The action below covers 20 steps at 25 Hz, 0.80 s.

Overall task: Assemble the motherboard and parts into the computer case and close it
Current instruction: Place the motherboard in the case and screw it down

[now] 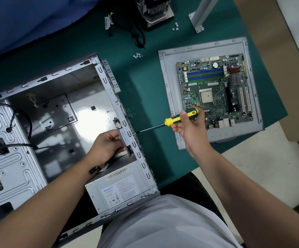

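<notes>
Motherboard (215, 90) waits aside on the panel (166, 72); the left hand (107, 145) grips a fan (124, 138) against the case (136, 149) wall, steadying it; the right hand (188, 122) grips the screwdriver (179, 118), apparently to fasten it from outside.

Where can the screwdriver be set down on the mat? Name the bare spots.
Bare green mat lies between the case and the side panel carrying the motherboard. More sits beside the loose screws. Crowded: the far edge, with cooler, cables and bracket.
</notes>
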Motion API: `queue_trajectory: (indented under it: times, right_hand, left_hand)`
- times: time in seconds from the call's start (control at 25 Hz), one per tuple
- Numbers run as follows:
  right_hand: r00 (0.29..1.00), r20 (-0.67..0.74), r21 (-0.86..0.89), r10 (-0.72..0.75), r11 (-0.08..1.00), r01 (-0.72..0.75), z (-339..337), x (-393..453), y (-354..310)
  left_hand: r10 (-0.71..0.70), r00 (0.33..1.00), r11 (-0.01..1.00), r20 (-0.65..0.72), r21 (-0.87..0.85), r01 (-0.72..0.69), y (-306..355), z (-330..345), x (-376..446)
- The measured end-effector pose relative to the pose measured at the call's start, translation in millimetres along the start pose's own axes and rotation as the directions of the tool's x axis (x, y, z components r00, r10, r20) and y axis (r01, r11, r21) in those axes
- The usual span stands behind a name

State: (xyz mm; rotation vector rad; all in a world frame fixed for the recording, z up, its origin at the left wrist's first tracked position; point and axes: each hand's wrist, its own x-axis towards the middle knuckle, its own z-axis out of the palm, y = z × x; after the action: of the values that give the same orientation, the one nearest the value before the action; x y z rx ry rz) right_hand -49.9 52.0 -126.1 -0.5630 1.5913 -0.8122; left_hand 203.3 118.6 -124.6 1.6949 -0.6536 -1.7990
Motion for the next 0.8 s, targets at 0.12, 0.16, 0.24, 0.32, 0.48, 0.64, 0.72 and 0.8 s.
queue_trajectory:
  times: [0.12, 0.16, 0.24, 0.32, 0.48, 0.64, 0.72, 0.8]
  right_hand:
    - [0.997, 0.036, -0.031, 0.069, 0.997, -0.068, -9.2, 6.6, -15.8]
    - [0.995, 0.045, -0.11, 0.088, 0.99, -0.083, -10.7, 9.6, -22.3]
    - [0.991, 0.068, -0.232, 0.112, 0.968, -0.094, -11.6, 17.0, -32.2]
    - [0.98, 0.091, -0.1, 0.178, 0.981, -0.168, -12.6, 26.2, -39.0]
    - [0.964, 0.141, 0.102, 0.226, 0.965, -0.241, -15.0, 30.9, -51.8]
    - [0.999, 0.044, -0.501, 0.019, 0.865, 0.005, -4.3, 27.6, -54.5]
    - [0.996, 0.027, -0.343, 0.085, 0.937, -0.07, -2.8, 32.5, -58.9]
    - [0.97, 0.08, 0.055, 0.228, 0.971, -0.233, -8.9, 35.5, -66.2]
  left_hand:
    - [-0.005, 1.0, 1.0, -0.003, -0.011, 0.005, -1.1, -1.0, 0.0]
    - [-0.007, 1.0, 1.0, -0.003, -0.011, 0.007, -0.6, -0.9, 0.0]
    - [-0.01, 1.0, 1.0, -0.002, -0.011, 0.01, 0.3, -0.1, -0.1]
    - [-0.018, 1.0, 1.0, -0.004, -0.013, 0.018, 1.8, 0.7, -1.3]
    - [-0.026, 1.0, 0.999, -0.014, -0.025, 0.026, 4.8, 1.5, -2.0]
    - [-0.024, 1.0, 0.999, 0.001, -0.037, 0.024, 8.7, 2.7, -4.0]
    - [-0.037, 0.999, 0.998, -0.001, -0.053, 0.037, 10.2, 4.3, -5.3]
    - [-0.054, 0.999, 0.996, -0.006, -0.068, 0.053, 11.3, 5.4, -5.7]
